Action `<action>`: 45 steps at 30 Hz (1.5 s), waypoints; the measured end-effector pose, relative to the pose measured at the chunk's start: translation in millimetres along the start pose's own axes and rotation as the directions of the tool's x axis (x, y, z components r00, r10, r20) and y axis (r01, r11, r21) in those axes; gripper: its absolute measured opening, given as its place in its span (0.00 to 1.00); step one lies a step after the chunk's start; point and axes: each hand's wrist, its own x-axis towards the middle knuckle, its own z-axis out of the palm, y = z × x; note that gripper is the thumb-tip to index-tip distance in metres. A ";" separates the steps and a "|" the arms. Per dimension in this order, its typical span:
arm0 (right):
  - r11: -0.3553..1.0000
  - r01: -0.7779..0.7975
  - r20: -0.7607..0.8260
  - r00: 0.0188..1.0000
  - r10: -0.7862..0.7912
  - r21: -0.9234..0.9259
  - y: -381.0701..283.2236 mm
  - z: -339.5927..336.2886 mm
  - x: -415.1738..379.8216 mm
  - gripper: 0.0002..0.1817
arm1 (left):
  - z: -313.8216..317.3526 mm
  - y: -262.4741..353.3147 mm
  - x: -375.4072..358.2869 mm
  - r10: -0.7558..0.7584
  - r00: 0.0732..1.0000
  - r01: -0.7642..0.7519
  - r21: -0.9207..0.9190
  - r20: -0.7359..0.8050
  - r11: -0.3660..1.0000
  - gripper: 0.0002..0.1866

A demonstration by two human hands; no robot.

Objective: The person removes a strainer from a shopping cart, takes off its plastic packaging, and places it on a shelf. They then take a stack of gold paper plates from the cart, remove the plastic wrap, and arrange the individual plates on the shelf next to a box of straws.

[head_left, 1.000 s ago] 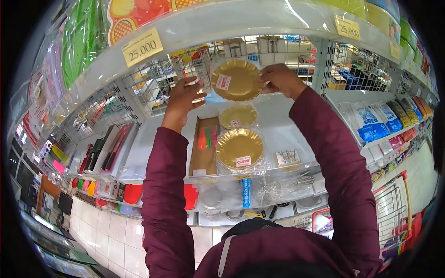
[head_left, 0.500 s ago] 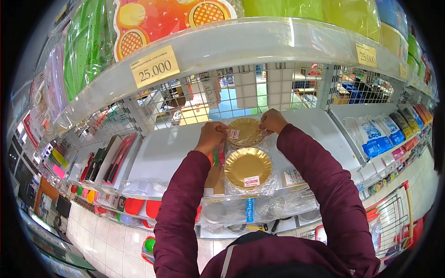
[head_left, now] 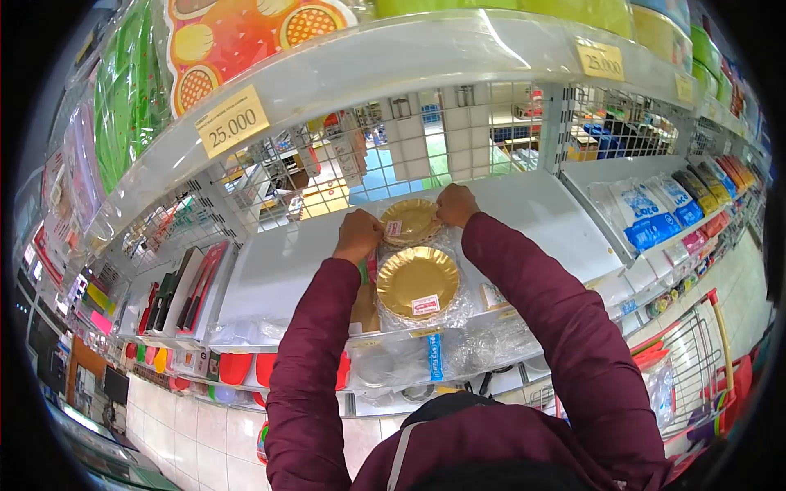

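Observation:
Two plastic-wrapped packs of round gold plates with fluted rims lie one behind the other on a white shelf. My left hand [head_left: 359,235] is closed at the left edge of the rear gold plate pack [head_left: 416,219], near its price sticker. At the opposite edge, my right hand [head_left: 456,205] pinches the same pack's wrap. The front gold plate pack [head_left: 417,282] lies closer to me, untouched, with a red-and-white sticker [head_left: 425,306] on its lower part. Some fingertips are hidden behind the hands.
An upper shelf edge [head_left: 344,82] with price tags overhangs the hands. Wire mesh [head_left: 311,172] stands behind the shelf. Boxed knives [head_left: 201,286] are on the left, blue-and-white bags [head_left: 643,214] on the right. A shopping cart [head_left: 684,368] stands at lower right.
The view has shifted, so the shelf appears further left and higher. The rear pack, tilted between my hands before, now lies flatter behind the front pack. Both hands remain at its edges.

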 end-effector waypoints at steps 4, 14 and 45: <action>0.932 -0.262 0.192 0.957 0.217 0.253 -7.0 -44.7 -13.5 0.20 | -23.1 14.5 -4.2 0.074 0.994 -0.068 0.073 -0.079 0.995 0.04; 0.523 -0.047 -0.001 0.996 0.091 0.851 52.4 -292.0 -291.3 0.20 | -75.5 139.2 -188.7 0.468 0.880 -0.434 -0.536 -0.079 0.724 0.20; -0.502 -0.863 -0.294 -0.493 0.819 0.048 243.6 -86.8 -734.2 0.10 | 127.1 210.5 -205.4 0.370 0.809 0.265 -0.844 0.458 0.465 0.23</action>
